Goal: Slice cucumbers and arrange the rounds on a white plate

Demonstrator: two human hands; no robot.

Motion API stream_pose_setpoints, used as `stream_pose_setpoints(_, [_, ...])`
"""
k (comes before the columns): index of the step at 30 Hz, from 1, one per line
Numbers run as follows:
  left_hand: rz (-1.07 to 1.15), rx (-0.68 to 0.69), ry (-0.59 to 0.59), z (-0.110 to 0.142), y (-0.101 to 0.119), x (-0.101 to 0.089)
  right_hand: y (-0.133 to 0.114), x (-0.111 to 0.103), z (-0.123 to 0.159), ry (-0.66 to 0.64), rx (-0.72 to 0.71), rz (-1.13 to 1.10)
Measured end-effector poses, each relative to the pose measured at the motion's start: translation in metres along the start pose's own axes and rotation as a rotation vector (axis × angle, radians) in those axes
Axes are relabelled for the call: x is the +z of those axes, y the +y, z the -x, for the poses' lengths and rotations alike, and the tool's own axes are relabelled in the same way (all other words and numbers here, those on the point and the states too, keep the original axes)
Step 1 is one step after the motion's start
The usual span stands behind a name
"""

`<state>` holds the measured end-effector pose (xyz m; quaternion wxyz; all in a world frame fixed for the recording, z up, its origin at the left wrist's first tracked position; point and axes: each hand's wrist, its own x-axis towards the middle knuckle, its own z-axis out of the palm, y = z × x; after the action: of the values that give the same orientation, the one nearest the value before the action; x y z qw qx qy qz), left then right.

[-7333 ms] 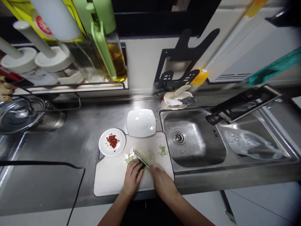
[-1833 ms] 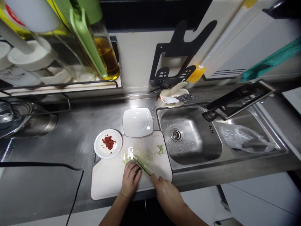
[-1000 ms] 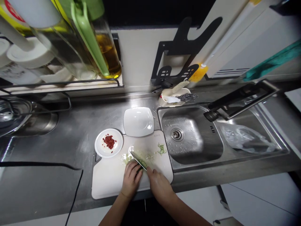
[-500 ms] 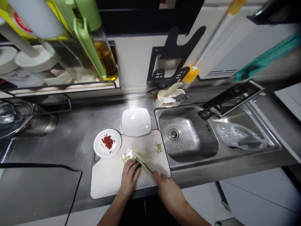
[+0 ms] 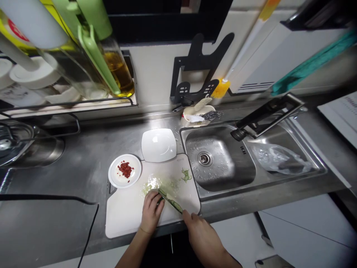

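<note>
The red label [image 5: 17, 30] is unreadable. The right hand [image 5: 201, 230] grips the knife [image 5: 169, 198], tip forward-left, long axis diagonal. The left hand [image 5: 150, 213] curls over the green vegetable [image 5: 160, 201].

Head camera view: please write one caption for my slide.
Left hand on a green vegetable, right hand holding a knife, over a white cutting board.

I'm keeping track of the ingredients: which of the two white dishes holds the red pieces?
The round plate, over the far left corner of the cutting board. Red pieces lie near its middle; the squarish dish beside it shows none.
</note>
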<state>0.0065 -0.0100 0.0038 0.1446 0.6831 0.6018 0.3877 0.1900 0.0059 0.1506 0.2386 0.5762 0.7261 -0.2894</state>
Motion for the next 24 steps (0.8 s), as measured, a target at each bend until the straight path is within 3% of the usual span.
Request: stream_pose_setpoints(24, [-0.013, 0.016, 0.018, -0.002, 0.002, -0.001, -0.006, -0.014, -0.008, -0.096, -0.021, 0.001])
